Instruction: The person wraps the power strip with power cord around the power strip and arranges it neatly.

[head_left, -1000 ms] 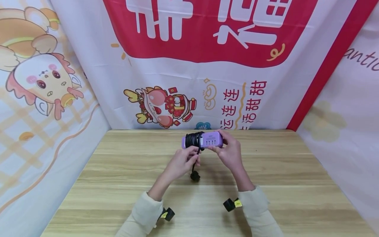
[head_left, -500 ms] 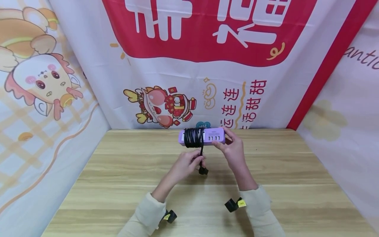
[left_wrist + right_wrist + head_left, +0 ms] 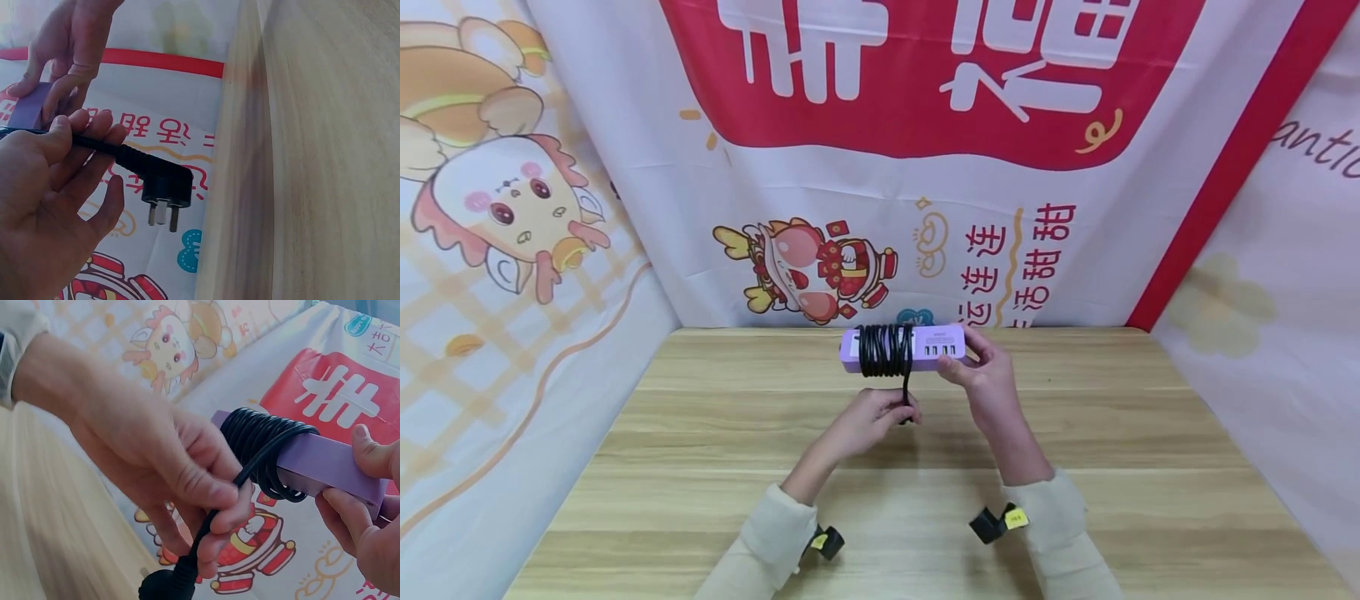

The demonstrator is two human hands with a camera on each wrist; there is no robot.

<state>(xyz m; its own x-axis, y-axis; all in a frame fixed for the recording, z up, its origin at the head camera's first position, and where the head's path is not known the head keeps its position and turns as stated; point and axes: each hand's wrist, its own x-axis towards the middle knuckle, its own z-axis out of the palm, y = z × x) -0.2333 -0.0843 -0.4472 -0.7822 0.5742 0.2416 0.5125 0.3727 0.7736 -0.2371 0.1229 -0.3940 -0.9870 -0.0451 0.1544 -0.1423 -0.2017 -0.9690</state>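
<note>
My right hand [image 3: 988, 375] grips one end of a purple power strip [image 3: 938, 343], holding it above the table with its USB ports facing up. Black cord [image 3: 885, 350] is wound in several turns round the strip's other end. Below the strip, my left hand [image 3: 874, 417] pinches the cord's loose end between thumb and fingers. From that hand hangs the black plug [image 3: 167, 187], its three pins showing in the left wrist view. In the right wrist view, a length of cord [image 3: 262, 456] runs from the coil to the pinching fingers.
A wooden table [image 3: 700, 500] lies beneath both hands. Printed cloths stand behind it [image 3: 820, 183] and along both sides. Each wrist carries a small black camera with a yellow label, such as the right one [image 3: 988, 525].
The power strip has risen, levelled and shifted slightly left. My left hand has moved down and right, away from the coil, with the cord end. The plug has passed from sight in the head view.
</note>
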